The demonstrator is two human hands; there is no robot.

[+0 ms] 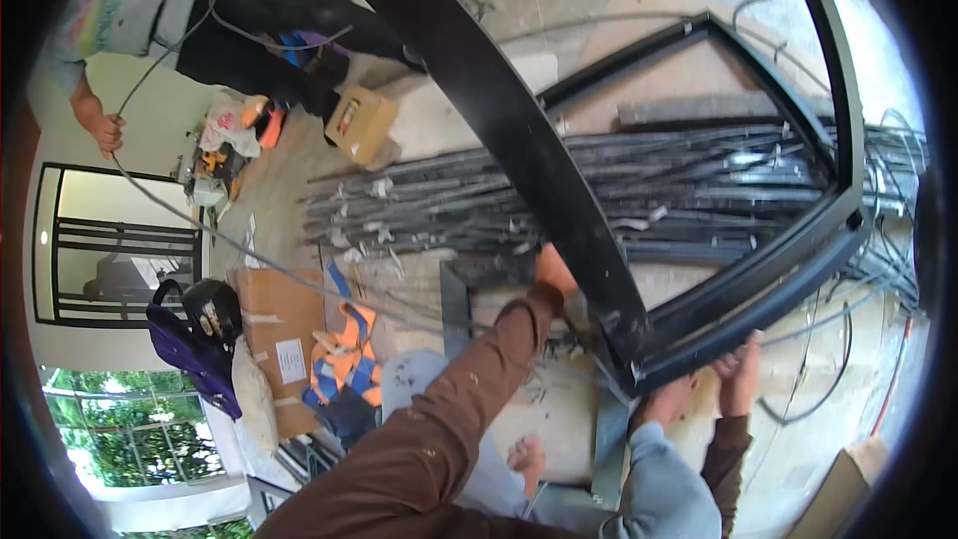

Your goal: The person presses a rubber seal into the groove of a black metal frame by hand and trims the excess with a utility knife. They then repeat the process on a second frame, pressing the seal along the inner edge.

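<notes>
A large black metal frame [519, 145] stands tilted in front of me, its wide flat bar running diagonally down to a lower corner. At the left edge of that bar is my left hand [555, 269], in a brown sleeve, gripping it with the fingers partly hidden behind the metal. My right hand [738, 371], also brown-sleeved, is closed on the underside of the frame's lower rail. Between my arms, a co-worker's grey-sleeved hand [671, 401] supports the same lower corner. Another hand [527, 459], curled, is below my left forearm and apart from the frame.
Behind the frame lies a pile of long black metal bars [419, 195]. A second person [269, 20] stands upper left, holding a grey cable [269, 262] that crosses the view. A cardboard box [284, 339], an orange-and-blue harness [344, 364] and a yellow box [359, 127] lie left.
</notes>
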